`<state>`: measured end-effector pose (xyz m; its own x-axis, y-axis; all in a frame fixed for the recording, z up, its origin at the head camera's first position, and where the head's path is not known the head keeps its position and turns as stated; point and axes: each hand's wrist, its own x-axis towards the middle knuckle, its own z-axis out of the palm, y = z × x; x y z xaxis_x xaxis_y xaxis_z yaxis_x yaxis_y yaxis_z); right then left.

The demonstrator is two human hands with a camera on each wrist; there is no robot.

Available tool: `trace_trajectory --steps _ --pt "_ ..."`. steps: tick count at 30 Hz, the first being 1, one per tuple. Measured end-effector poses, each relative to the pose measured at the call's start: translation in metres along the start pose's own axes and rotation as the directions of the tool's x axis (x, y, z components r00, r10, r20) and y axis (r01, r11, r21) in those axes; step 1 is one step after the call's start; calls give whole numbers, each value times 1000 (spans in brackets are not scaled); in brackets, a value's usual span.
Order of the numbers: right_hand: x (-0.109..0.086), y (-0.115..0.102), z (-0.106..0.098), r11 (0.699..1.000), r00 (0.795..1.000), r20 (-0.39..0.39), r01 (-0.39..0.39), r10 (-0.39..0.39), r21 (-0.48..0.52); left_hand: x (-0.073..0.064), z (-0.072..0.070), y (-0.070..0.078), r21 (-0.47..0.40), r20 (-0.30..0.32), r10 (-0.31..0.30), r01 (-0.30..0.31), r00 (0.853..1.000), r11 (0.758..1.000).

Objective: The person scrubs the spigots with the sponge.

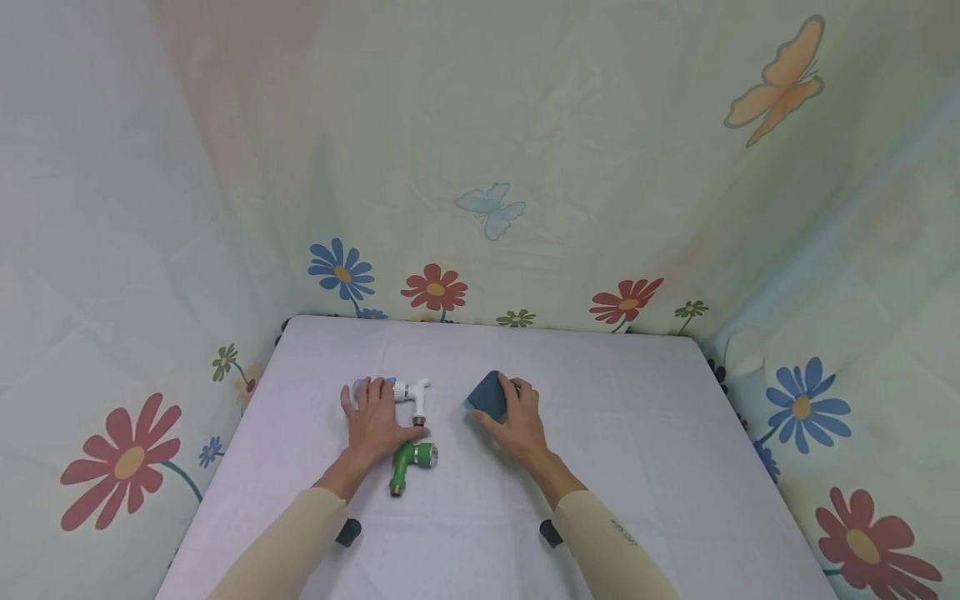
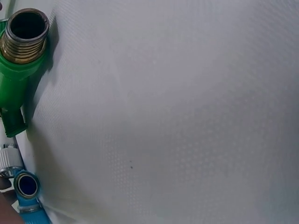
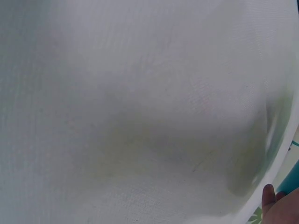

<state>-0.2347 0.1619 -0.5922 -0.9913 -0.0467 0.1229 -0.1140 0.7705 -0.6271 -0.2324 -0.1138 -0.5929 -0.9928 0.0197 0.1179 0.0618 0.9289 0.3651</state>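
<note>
In the head view my left hand [image 1: 372,423] spreads over a blue tap and a white tap [image 1: 417,395], thumb right at the white tap's lower end. The blue tap [image 2: 31,200] shows in the left wrist view, mostly hidden under the fingers from above. A green tap [image 1: 402,467] with a brass threaded end lies nearer, beside the left wrist. My right hand [image 1: 521,425] holds a dark teal, angular object [image 1: 489,395], thumb at its lower side and fingers along its right edge. A lighter blue edge shows at its lower left; its kind I cannot tell.
A white cloth covers the table [image 1: 622,433]. Two small black pieces, one [image 1: 348,532] by the left forearm and another [image 1: 551,533] by the right, sit toward the near side. A curtain [image 1: 600,167] printed with flowers and butterflies surrounds the table.
</note>
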Motion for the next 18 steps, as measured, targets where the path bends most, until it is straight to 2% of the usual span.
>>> trace_trajectory --steps 18 --pt "-2 3 0 1000 1000 -5 1 -1 4 4 10 2 -16 -21 -15 15 1000 1000"
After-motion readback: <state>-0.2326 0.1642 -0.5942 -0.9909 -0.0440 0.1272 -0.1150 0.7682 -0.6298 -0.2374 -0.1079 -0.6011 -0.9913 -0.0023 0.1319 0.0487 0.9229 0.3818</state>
